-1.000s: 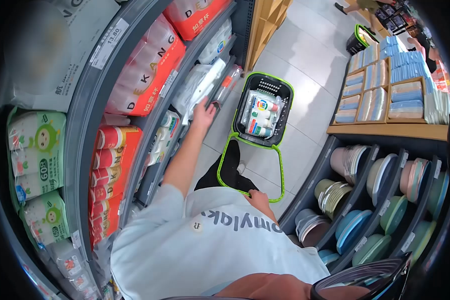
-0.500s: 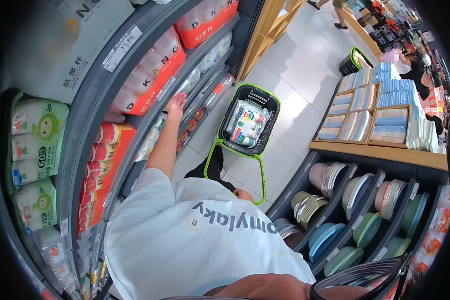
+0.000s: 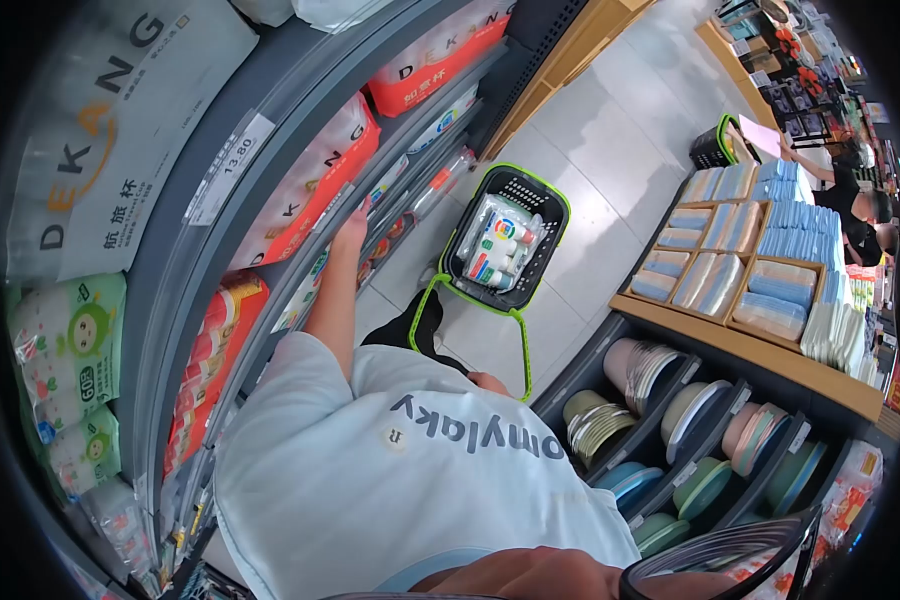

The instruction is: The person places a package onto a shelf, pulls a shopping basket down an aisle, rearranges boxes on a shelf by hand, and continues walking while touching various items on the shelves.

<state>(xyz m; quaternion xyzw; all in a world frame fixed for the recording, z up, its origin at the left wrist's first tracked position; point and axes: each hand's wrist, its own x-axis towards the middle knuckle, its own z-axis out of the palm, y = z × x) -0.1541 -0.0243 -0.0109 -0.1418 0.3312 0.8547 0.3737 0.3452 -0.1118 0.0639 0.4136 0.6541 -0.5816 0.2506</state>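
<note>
My left hand [image 3: 351,232] reaches to the edge of a lower shelf on the left, beside red-and-clear packs of disposable cups [image 3: 315,185]. Its fingers are mostly hidden there, and I cannot make out anything in them. Low in front of my body, my right hand [image 3: 488,384] is closed at the green handle [image 3: 526,350] of a black shopping basket [image 3: 515,292]; my shirt partly covers it. Inside the basket lies a clear-wrapped pack of white bottles or rolls with coloured labels [image 3: 500,245].
Green tissue packs [image 3: 75,340] and a large grey DEKANG pack [image 3: 120,130] fill the left shelf. On the right, bowls and basins [image 3: 650,375] stand below trays of folded packs [image 3: 715,255]. A person [image 3: 850,200] is near another basket [image 3: 712,148].
My left hand has moved down and in against the shelf edge, its fingers now less visible. The view has shifted slightly. The right hand stays at the basket handle.
</note>
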